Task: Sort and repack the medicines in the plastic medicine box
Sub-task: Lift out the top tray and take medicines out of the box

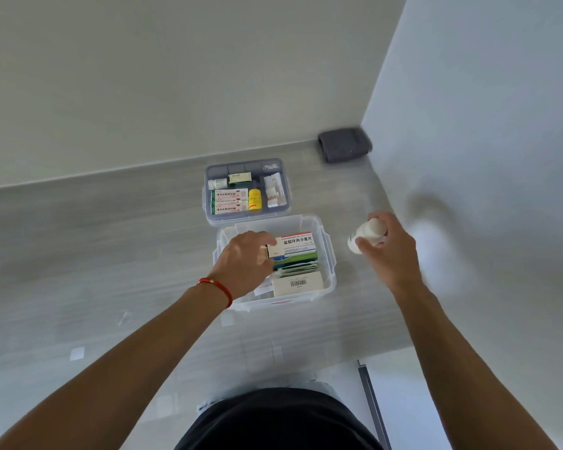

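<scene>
A clear plastic medicine box point(328, 254) sits on the grey counter, packed with medicine cartons, among them a white and blue carton point(298, 244), green sachets point(298, 267) and a white barcoded carton point(298, 283). My left hand point(246, 263) reaches into the box's left side, fingers gripping a small carton point(271, 253) beside the blue one. My right hand point(389, 246) hovers to the right of the box, holding a white bottle point(368, 233) tilted on its side. Behind the box lies its blue-tinted tray point(208, 198) with a red-striped carton, a yellow bottle point(255, 199), a small white bottle and sachets.
A folded dark grey cloth point(344, 145) lies in the back right corner where the counter meets the walls. The wall runs close along the right of the box. The counter's front edge is near my body, with a metal rail point(372, 404) below it.
</scene>
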The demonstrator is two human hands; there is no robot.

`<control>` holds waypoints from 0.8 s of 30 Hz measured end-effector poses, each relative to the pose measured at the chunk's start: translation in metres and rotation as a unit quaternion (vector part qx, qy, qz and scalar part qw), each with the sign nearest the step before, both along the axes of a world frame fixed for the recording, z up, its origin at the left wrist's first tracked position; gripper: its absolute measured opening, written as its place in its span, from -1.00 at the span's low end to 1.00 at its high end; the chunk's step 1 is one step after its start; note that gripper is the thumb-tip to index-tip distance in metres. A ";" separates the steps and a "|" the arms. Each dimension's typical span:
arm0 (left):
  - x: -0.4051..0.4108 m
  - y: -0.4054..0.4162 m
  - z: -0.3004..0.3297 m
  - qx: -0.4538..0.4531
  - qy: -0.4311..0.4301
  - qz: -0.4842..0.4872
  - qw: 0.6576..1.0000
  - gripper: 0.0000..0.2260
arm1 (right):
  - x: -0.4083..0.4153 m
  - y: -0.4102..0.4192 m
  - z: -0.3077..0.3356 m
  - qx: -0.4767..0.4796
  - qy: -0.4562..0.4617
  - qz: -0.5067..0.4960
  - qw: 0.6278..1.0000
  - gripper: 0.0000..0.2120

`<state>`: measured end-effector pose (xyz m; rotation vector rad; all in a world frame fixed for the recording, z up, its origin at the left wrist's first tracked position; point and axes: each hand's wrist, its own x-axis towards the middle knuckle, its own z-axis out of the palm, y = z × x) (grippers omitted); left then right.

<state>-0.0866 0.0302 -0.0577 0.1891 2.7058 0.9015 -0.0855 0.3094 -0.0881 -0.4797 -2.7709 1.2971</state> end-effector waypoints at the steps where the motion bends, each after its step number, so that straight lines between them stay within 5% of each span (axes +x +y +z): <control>1: 0.001 -0.003 -0.003 -0.027 -0.002 -0.002 1.000 -0.73 | 0.001 0.004 -0.015 0.021 -0.018 0.024 0.999 -0.55; 19: -0.010 -0.008 -0.055 -0.176 -0.004 -0.068 0.982 -0.30 | 0.007 -0.014 -0.074 0.124 -0.069 0.195 0.970 -0.48; 24: -0.013 -0.004 -0.062 -0.220 0.011 -0.071 0.973 -0.25 | 0.010 -0.005 -0.070 0.129 -0.114 0.201 0.964 -0.26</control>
